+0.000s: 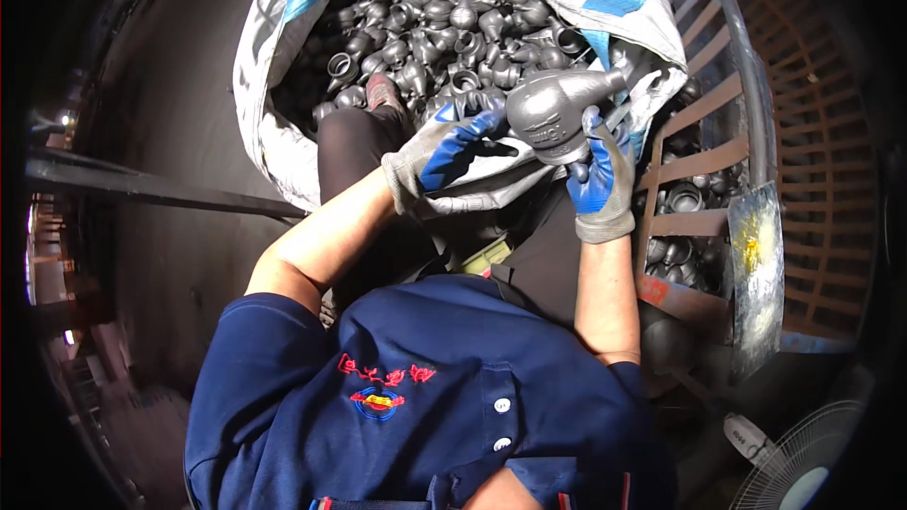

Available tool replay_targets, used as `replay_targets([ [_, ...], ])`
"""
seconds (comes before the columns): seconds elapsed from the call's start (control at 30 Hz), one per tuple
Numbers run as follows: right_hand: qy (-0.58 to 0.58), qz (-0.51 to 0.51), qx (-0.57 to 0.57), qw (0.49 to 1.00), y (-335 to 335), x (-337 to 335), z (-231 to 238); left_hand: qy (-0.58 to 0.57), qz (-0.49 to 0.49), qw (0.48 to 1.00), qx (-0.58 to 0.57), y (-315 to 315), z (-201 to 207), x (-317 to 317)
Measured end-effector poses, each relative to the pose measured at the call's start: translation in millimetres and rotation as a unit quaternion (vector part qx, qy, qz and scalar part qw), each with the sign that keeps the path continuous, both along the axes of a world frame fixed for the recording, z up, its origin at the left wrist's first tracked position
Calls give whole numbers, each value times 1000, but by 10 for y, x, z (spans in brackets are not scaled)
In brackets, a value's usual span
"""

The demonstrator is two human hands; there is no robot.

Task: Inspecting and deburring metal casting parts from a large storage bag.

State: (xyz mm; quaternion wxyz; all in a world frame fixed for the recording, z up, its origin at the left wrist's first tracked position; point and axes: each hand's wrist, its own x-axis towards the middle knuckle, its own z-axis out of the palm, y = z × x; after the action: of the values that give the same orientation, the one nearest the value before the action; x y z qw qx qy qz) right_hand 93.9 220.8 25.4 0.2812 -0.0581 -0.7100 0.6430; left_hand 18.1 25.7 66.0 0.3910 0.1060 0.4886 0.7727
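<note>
My right hand (602, 175), in a grey glove with a blue coated palm, is closed on a grey bulb-shaped metal casting (548, 113). The casting lies tilted, its narrow neck pointing right and slightly up, with raised marks on its round body. My thumb and fingers grip its near right side. Just left of the casting is my left hand (452, 149), gloved the same way. Its fingers are partly curled and apart, and no held thing shows in them. Beyond both hands, a large white woven sack (269, 123) with blue straps holds many similar castings (435, 14).
On the right stands a rusty metal cage (704, 156) with more castings inside. A floor fan (803, 472) is at the lower right. A dark metal bar (161, 186) runs in from the left. My shoe (383, 93) rests at the sack's castings.
</note>
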Motion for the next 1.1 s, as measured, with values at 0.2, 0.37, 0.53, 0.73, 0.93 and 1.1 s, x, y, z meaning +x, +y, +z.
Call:
replay_targets([
  [0.2, -32, 134, -297, 945, -249, -242, 332, 42, -3, 997, 60, -167, -91, -15],
  [0.37, -24, 297, -268, 916, -230, -295, 330, -101, -99, 981, 131, -257, -264, -64],
  [0.53, -80, 186, -243, 949, -512, -466, 348, -130, -94, 976, 144, -265, -325, -94],
  [0.73, -121, 94, -112, 982, -516, -181, 592, -149, 2, 969, 198, -373, -243, -102],
  [0.93, -164, 104, 151, 969, -652, 154, 478, -105, 110, 981, 120, -436, -257, -113],
  [1.1, -115, 97, 241, 959, -762, 110, 525, -74, 136, 979, 133, -500, -249, -100],
])
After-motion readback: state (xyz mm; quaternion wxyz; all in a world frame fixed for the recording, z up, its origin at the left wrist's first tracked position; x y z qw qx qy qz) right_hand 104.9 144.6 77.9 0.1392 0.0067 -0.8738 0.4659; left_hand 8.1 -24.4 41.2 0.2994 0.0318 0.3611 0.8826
